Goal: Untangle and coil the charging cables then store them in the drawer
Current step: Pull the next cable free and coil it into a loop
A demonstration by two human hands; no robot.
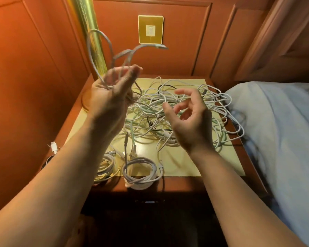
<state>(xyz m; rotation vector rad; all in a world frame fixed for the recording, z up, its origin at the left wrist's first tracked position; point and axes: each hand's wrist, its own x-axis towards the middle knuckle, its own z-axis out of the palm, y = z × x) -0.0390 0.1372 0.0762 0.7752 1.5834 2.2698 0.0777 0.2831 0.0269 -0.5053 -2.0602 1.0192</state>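
A tangle of white and pale green charging cables [182,113] covers the yellow mat [185,166] on the wooden nightstand [168,186]. My left hand [112,93] is raised above the mat's left side and grips loops of a grey-white cable [98,50] that arch up past the brass pole; its plug end sticks out to the right. My right hand [189,118] hovers over the tangle with fingers loosely curled, holding nothing. Two coiled cables lie at the mat's front edge: one white coil [141,172] and one partly behind my left forearm [105,166].
A brass pole [89,32] rises at the back left. A gold wall switch plate [150,29] is on the wood panel behind. A bed with a pale blue sheet [278,131] borders the nightstand's right side. A white plug [53,147] hangs left of the nightstand. The drawer front below is dark.
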